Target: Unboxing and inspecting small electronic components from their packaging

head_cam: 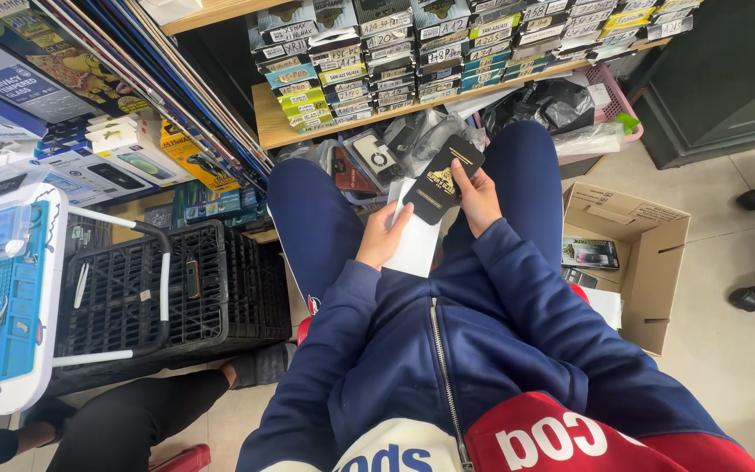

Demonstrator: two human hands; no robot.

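I sit with my knees apart in blue trousers. My right hand [477, 194] grips a flat black package [441, 178] with gold print, held tilted above my lap. My left hand [384, 236] holds a white sleeve or envelope [415, 247] just beneath the black package, thumb on its upper edge. The two items overlap, the black one on top. Both sleeves are dark blue.
A wooden shelf [266, 122] ahead carries stacked small labelled boxes [369, 48]. Plastic-wrapped accessories [376, 157] lie below it. A black crate [211, 288] stands left, an open cardboard box [648, 253] right, a pink basket [618, 96] behind. Another person's legs [141, 411] show bottom left.
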